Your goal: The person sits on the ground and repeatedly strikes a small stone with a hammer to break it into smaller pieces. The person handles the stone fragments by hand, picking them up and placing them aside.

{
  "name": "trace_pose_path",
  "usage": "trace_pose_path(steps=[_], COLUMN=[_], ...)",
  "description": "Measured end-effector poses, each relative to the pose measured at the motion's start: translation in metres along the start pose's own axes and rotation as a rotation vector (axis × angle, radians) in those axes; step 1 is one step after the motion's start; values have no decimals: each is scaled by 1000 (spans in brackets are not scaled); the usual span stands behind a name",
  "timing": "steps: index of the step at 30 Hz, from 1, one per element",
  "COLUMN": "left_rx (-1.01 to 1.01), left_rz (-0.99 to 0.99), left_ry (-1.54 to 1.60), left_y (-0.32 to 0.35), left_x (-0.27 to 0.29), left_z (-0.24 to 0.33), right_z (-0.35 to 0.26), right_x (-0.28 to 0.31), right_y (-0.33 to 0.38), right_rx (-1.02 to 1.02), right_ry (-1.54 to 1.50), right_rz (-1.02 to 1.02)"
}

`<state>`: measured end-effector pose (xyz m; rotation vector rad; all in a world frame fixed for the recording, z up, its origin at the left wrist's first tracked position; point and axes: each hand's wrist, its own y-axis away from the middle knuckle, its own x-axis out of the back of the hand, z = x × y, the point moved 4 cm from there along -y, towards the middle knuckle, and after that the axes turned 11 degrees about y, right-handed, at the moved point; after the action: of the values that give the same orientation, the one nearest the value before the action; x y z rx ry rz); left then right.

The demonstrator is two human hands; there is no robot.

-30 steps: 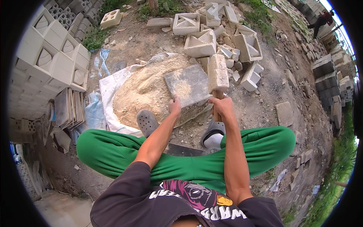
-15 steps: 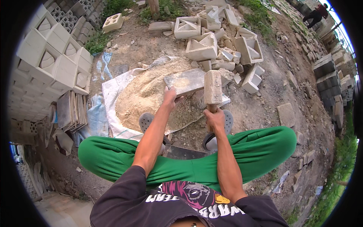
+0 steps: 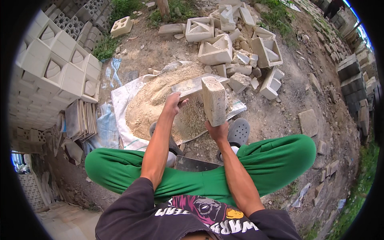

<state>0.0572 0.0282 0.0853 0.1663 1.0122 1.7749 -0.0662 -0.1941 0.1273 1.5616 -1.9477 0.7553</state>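
Note:
A flat grey slab or board (image 3: 188, 87) with pale dust on it is held tilted over a heap of sandy crumbs (image 3: 148, 102). My left hand (image 3: 173, 103) closes on its near left edge. A mallet with a thick, pale, block-shaped head (image 3: 214, 103) is in my right hand (image 3: 218, 131), which wraps round its handle just below the head; most of the handle is hidden. The head overlaps the slab's right part, and I cannot tell whether the two touch. Under the heap lies a white sheet (image 3: 122, 100) spread on the ground.
Broken moulded blocks (image 3: 216, 50) are piled ahead, and a loose rectangular slab (image 3: 308, 122) lies to the right. Stacked pale blocks (image 3: 52, 66) rise on the left beside leaning thin boards (image 3: 82, 118). Grey blocks (image 3: 348, 74) stand far right. Near my feet is a dark board (image 3: 196, 164).
The mallet has moved left and its head has turned, now leaning across the slab's right side. The slab has tipped, showing less of its face. My left hand has shifted slightly left.

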Motion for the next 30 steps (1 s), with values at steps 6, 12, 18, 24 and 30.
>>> trace_pose_path(steps=[6,12,18,24,30], left_rx=[-8,-26,-54,-81,-247], left_rz=[40,33,61,52,7], left_ry=[107,140,153,125,-19], left_y=[19,17,20,28,40], left_x=[-11,-2,0,-7,-37], left_z=[6,14,27,22,1], right_z=[-4,-7,-10,-7,9], right_x=[9,7,7,12,10], right_y=[-6,-10,-10,-8,-14], right_rx=[14,32,-17,18,-384], right_ry=[-131,-110,-217,-166,-91], right_rz=[63,3,44,99,-99])
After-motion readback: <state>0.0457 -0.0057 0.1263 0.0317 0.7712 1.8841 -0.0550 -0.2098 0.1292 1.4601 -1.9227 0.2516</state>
